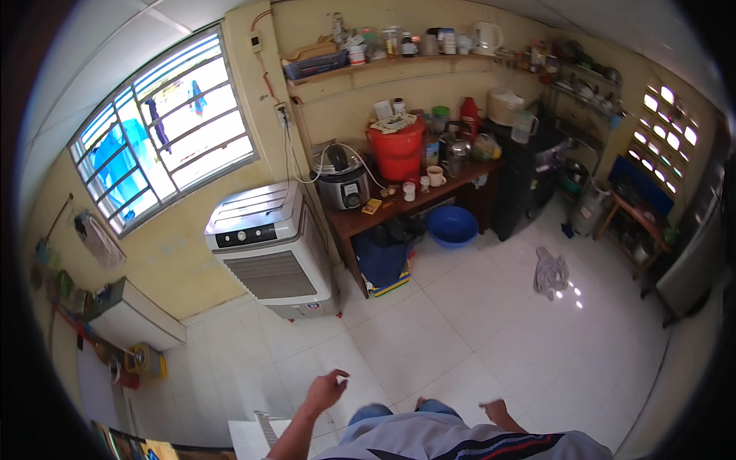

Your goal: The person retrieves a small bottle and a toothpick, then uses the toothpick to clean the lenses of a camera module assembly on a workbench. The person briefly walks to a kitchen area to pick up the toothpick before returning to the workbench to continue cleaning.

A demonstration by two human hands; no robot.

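My left hand (327, 391) hangs in the air over the white tiled floor (429, 330), left of my knees. Its fingers are loosely bent and apart from the thumb, with nothing between them. Nearest to it is a white panel-like thing (247, 437) at the lower edge, beside my left forearm. My right hand (498, 412) is held low on the right side of my body. One digit points out to the left, the other fingers are partly hidden, and I see nothing in that hand. Neither hand touches any object.
A grey-white air cooler (272, 249) stands ahead on the left. Beside it, a brown wooden table (349, 224) carries a pressure cooker (343, 188) and a red bucket (397, 149). Under it sits a blue basin (452, 227). A crumpled grey cloth (550, 274) lies on the floor at right.
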